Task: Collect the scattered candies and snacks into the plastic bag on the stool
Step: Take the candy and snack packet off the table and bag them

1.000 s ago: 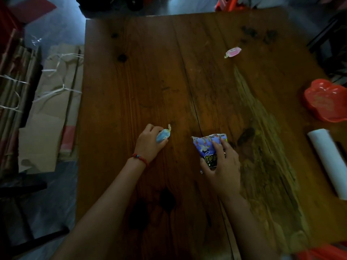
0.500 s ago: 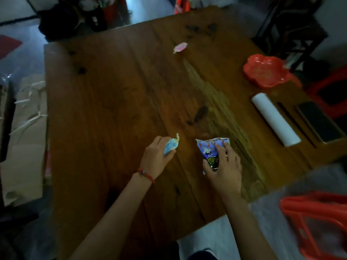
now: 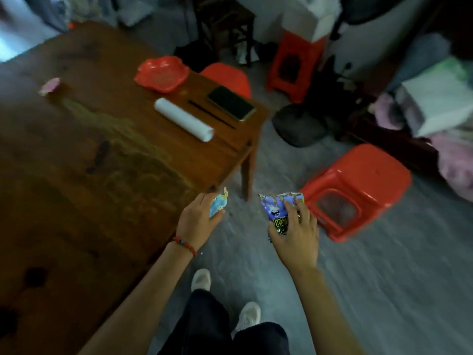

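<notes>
My left hand (image 3: 198, 221) grips a small light-blue wrapped candy (image 3: 218, 204) just past the table's near right edge. My right hand (image 3: 294, 233) holds a purple snack packet (image 3: 277, 208) over the grey floor. A red plastic stool (image 3: 358, 185) stands just right of the packet, its top bare. A pink wrapped candy (image 3: 50, 85) lies on the wooden table (image 3: 76, 175) at the far left. I see no plastic bag in the blurred view.
On the table's right end lie a red flower-shaped dish (image 3: 161, 74), a white roll (image 3: 184, 119), a dark stick (image 3: 212, 114) and a phone (image 3: 231, 102). More red stools (image 3: 294, 65) and clutter stand farther back. My feet (image 3: 225, 301) are on the floor below.
The view has swung right from the tabletop to the floor and stools. Both hands, still gripping the candy and the packet, have left the table and moved right, off its edge.
</notes>
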Available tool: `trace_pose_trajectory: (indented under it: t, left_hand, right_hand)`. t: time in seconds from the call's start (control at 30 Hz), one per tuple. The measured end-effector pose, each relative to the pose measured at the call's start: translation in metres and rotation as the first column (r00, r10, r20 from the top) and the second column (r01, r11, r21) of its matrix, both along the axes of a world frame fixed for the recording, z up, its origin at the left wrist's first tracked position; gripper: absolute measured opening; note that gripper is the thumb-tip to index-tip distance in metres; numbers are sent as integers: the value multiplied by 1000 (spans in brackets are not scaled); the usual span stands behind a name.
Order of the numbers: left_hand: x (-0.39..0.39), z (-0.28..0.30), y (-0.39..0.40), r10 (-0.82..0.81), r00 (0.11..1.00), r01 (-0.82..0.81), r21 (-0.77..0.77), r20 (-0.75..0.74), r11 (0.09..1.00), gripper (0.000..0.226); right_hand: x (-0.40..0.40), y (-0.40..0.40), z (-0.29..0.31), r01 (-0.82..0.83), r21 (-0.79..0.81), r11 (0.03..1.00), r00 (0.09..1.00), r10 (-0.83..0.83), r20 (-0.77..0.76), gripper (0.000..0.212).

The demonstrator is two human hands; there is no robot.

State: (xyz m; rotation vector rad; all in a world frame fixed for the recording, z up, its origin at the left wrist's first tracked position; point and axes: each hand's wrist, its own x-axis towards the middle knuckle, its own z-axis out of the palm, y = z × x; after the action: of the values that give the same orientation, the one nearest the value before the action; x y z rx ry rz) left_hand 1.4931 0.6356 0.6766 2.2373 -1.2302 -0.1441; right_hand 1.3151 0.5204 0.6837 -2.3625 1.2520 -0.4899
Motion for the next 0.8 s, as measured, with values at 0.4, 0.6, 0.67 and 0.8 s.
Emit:
trace_pose_trajectory:
  t: [0.4,0.6,0.67,0.8]
  left_hand:
    - [-133,-18,-188,-540,842,539,24,14,842,24]
    - [-197,-24,-265,-757,653,754,85,9,651,27]
    - [-220,-24,-286,-811,585,808,90,6,583,23]
    - [-274,-25,-316,-910,410,905,95,64,414,27]
  right_hand:
    - [-197,-53,-25,664,32,747,748,-664,-10,55]
    - [-262,-46,-35,902,25,431,431,-902,13,55]
    - [-279,-39,-36,944,21,330,329,-944,10,56]
    - [-312,-17,-37,991,9,130,131,-991,-5,58]
